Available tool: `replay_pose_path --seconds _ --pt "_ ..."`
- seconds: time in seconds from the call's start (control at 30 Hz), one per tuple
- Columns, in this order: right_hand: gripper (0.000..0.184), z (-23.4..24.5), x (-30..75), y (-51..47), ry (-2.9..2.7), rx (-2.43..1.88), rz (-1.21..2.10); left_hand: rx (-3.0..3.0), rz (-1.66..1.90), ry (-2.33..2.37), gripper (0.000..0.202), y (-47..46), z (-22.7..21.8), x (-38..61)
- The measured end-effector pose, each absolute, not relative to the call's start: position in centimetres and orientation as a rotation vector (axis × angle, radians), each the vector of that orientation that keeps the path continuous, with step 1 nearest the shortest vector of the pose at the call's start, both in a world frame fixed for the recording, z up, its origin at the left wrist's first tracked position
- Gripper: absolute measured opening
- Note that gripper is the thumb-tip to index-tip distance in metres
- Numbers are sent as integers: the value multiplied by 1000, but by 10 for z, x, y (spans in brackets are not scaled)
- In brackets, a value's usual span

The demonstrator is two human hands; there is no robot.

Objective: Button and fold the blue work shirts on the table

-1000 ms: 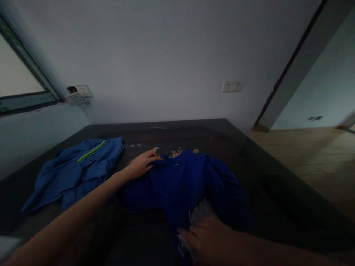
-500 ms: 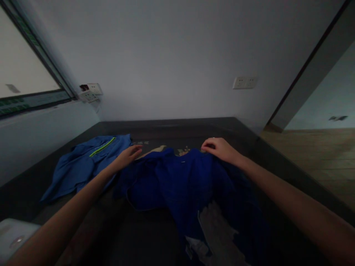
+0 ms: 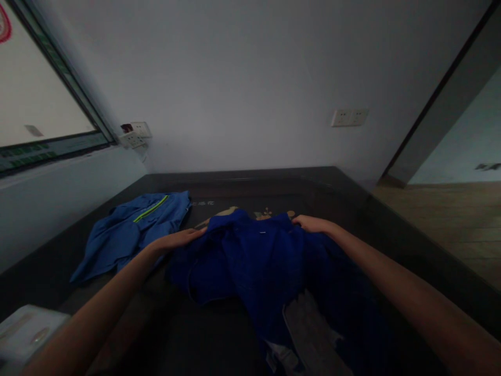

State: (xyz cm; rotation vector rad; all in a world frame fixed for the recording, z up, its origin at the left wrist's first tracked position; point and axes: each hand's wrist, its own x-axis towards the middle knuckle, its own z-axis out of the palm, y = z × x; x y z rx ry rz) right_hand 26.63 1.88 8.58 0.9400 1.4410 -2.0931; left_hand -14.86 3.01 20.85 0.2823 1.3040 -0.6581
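Note:
A dark blue top (image 3: 262,261) lies rumpled over the dark table, its neckline and small pale label toward the far side. A grey patch (image 3: 311,326) shows on its near part. My left hand (image 3: 180,239) is at the top's left shoulder, fingers together against the cloth and fingertips partly hidden. At the right side of the neckline, my right hand (image 3: 313,223) has its fingers closed on the fabric. Left of my left hand lies a lighter blue garment (image 3: 133,227) with a yellow-green strip.
The dark table (image 3: 238,177) carries printed pale characters and a floral pattern near its far edge, partly under the top. A white object (image 3: 29,331) stands at the lower left. Behind is a wall with sockets (image 3: 349,117); wooden floor (image 3: 442,214) lies to the right.
Both hands have come down onto the dark blue top's shoulders; the left moved slightly nearer to me. The right fingers, raised at the collar before, are now closed on the cloth. The view shifted slightly.

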Motion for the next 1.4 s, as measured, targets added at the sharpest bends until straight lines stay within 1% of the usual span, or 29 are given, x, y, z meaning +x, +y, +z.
replay_pose_path --seconds 0.13,0.23,0.33,0.47,0.6,0.67,0.73,0.8,0.87,0.93,1.07,1.23,1.3,1.4 --pt "29 97 276 22 1492 1199 -2054 405 -826 1323 58 35 216 -166" --pt "35 105 282 30 1581 1400 -1999 419 -813 1314 49 39 218 -173" --pt "40 115 284 43 1630 1554 -1960 418 -687 1309 45 45 216 -174" --pt "40 135 283 74 1659 1861 -1983 685 -471 1550 42 64 217 -169" --pt "39 160 297 102 1613 2096 -2011 943 -203 1738 36 86 232 -157" --pt "43 170 308 102 1485 2117 -2105 1038 -117 1797 34 90 240 -151" --pt "54 175 317 90 1319 1935 -2259 1099 -158 1730 34 85 243 -148" --pt "65 177 320 68 1180 1530 -2386 1105 -328 1532 34 74 242 -148" --pt "72 177 318 45 1096 1111 -2418 1055 -525 1299 33 60 239 -148" --pt "75 176 312 28 1063 878 -2397 998 -664 1152 33 49 237 -148" --pt "78 174 306 26 1064 881 -2396 915 -755 1152 36 40 241 -139" --pt "84 178 313 54 991 832 -2404 870 -725 1210 41 44 249 -119" --pt "81 183 317 64 968 771 -2404 811 -689 1209 43 48 251 -114" --pt "68 193 322 76 940 676 -2391 749 -594 1298 47 58 253 -114"
